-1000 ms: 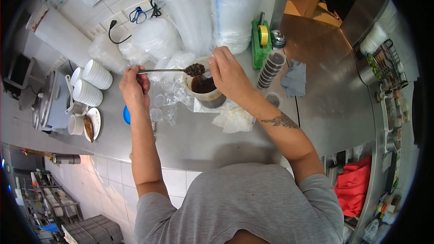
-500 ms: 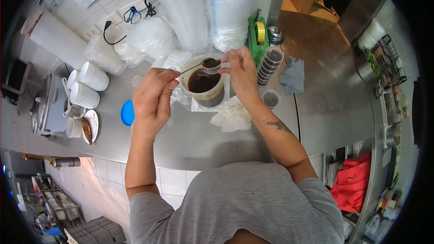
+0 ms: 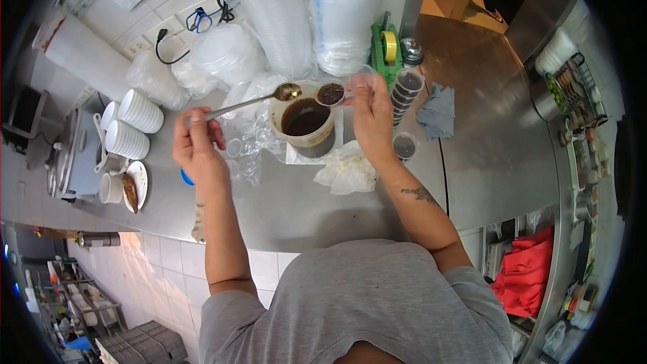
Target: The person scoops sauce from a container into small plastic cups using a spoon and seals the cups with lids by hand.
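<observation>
Spoon handle's end hidden inside the left grip, blue object partly behind the wrist

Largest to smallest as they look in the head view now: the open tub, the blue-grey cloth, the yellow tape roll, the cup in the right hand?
1. Open tub
2. Blue-grey cloth
3. Yellow tape roll and cup: too alike to rank.

Left hand curled, raised; right hand pinching

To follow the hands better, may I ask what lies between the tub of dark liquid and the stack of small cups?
In the head view, the right hand is between the tub and the stack, holding a small filled cup.
</observation>
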A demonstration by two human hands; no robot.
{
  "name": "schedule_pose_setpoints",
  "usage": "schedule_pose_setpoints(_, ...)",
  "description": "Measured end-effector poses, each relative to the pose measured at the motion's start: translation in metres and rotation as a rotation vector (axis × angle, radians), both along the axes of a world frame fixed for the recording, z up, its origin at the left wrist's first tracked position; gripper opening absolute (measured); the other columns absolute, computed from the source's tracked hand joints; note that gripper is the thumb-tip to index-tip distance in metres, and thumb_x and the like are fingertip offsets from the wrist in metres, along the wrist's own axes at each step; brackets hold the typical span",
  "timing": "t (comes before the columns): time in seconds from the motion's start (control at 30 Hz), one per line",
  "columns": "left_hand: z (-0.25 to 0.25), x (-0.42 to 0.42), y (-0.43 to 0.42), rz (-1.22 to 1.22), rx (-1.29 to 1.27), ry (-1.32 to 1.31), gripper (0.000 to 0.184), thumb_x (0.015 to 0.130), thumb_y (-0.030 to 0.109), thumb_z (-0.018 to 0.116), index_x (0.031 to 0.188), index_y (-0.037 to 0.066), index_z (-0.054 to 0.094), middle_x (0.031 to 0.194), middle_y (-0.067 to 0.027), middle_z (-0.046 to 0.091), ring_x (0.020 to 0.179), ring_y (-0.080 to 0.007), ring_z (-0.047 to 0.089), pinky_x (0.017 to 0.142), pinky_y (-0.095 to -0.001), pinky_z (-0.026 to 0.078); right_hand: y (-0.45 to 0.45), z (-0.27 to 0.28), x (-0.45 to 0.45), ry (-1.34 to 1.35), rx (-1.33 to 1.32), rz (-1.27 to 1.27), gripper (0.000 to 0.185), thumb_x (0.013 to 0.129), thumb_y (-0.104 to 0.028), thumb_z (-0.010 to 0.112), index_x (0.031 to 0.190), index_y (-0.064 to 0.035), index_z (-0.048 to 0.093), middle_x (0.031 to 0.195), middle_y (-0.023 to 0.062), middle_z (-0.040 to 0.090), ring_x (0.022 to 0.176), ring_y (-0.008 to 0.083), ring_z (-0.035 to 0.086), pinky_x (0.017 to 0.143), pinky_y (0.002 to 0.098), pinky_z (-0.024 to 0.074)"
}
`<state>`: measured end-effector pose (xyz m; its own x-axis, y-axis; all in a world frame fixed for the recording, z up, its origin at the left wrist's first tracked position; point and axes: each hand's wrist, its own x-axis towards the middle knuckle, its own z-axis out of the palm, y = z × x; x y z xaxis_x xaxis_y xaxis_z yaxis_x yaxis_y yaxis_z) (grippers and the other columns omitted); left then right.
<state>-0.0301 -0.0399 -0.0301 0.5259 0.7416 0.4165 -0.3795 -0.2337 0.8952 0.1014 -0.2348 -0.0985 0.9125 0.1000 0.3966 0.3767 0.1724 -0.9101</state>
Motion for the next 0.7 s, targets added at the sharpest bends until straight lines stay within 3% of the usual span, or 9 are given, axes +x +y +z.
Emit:
schedule_pose_setpoints(0.03, -0.011, 0.005, 0.001, -0.033, 0.007, 0.061, 0.018, 0.096, 0.016, 0.05, 0.091, 0.001, 0.059, 0.067, -0.0027, 0.055, 0.051, -0.0059, 0.046, 0.044, -0.0201, 0.034, -0.002, 0.001, 0.0, -0.006, -0.028, 0.002, 0.017, 0.099, -0.015, 0.046, 0.098, 0.001, 0.05, 0.092, 0.0075, 0.057, 0.082, 0.0129, 0.059, 0.068, 0.0268, 0.0529)
schedule_pose_setpoints(0.17, -0.054, 0.026, -0.007, -0.174, 0.017, 0.27, 0.018, 0.096, 0.017, 0.05, 0.09, 0.003, 0.06, 0.066, -0.0016, 0.054, 0.05, -0.0054, 0.045, 0.043, -0.0196, 0.034, 0.0, 0.001, 0.001, -0.143, -0.044, -0.104, 0.014, 0.097, -0.012, 0.049, 0.092, 0.0014, 0.051, 0.082, 0.0111, 0.059, 0.071, 0.0173, 0.058, 0.062, 0.0286, 0.0471)
schedule_pose_setpoints(0.33, -0.063, 0.035, 0.003, -0.208, -0.274, 0.25, 0.016, 0.091, 0.014, 0.051, 0.083, 0.002, 0.058, 0.06, -0.0029, 0.054, 0.041, -0.0076, 0.043, 0.035, -0.0221, 0.03, -0.003, 0.001, 0.0, -0.174, -0.07, -0.118, 0.015, 0.097, -0.013, 0.048, 0.091, 0.001, 0.051, 0.082, 0.0112, 0.058, 0.073, 0.0206, 0.057, 0.062, 0.0316, 0.0458)
schedule_pose_setpoints(0.43, -0.057, 0.031, 0.015, -0.223, -0.452, 0.182, 0.014, 0.09, 0.013, 0.052, 0.082, 0.002, 0.057, 0.06, -0.0031, 0.054, 0.04, -0.0087, 0.042, 0.035, -0.0218, 0.029, -0.008, 0.002, 0.003, -0.156, -0.089, -0.152, 0.016, 0.097, -0.014, 0.047, 0.091, 0.0006, 0.051, 0.082, 0.0113, 0.059, 0.073, 0.0204, 0.057, 0.062, 0.0321, 0.0459)
schedule_pose_setpoints(0.53, -0.044, 0.027, 0.026, -0.189, -0.46, 0.132, 0.014, 0.089, 0.014, 0.053, 0.083, 0.002, 0.057, 0.059, -0.0033, 0.053, 0.041, -0.0097, 0.043, 0.036, -0.0225, 0.029, -0.012, 0.0, 0.007, -0.104, -0.152, -0.122, 0.015, 0.098, -0.014, 0.046, 0.098, 0.0003, 0.05, 0.091, 0.0076, 0.058, 0.082, 0.0126, 0.059, 0.068, 0.0262, 0.0516)
schedule_pose_setpoints(0.7, -0.007, 0.023, 0.037, -0.139, -0.361, 0.061, 0.014, 0.089, 0.014, 0.054, 0.085, 0.002, 0.058, 0.06, -0.0036, 0.054, 0.042, -0.0097, 0.043, 0.037, -0.0225, 0.03, -0.004, 0.007, 0.0, 0.064, -0.053, -0.001, 0.015, 0.098, -0.014, 0.046, 0.095, 0.0001, 0.05, 0.092, 0.0078, 0.057, 0.083, 0.0131, 0.059, 0.067, 0.0263, 0.053)
